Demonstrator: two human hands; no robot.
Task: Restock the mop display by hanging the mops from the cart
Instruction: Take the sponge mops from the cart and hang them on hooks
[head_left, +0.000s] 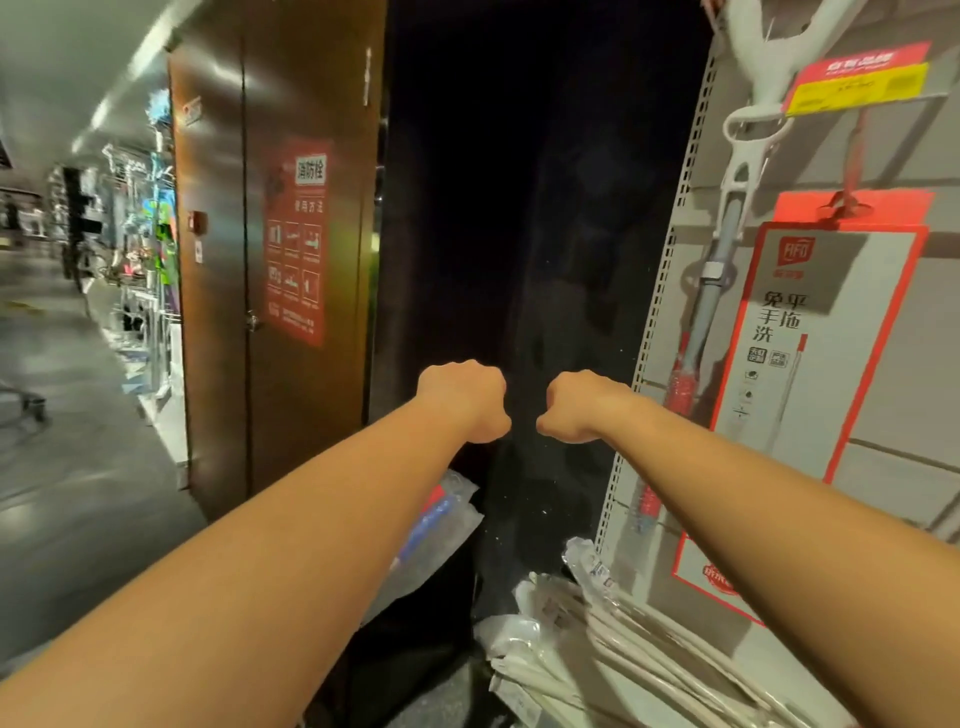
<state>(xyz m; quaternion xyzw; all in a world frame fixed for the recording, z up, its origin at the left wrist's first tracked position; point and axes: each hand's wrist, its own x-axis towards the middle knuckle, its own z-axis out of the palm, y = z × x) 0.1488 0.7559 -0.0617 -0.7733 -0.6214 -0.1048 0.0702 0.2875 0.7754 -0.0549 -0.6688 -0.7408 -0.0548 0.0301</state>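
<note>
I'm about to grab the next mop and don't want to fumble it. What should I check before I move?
1. Left hand free: ok, a curled fist with nothing seen in it.
2. Right hand free: ok, likewise.
3. Stock in view: ok, wrapped mops lie piled low on the right, under the right arm.
4. Grip on a mop: not ok, both hands are in the air above the pile and touch none.
5. Free hook on the display: cannot tell; one packaged mop already hangs there.
</note>
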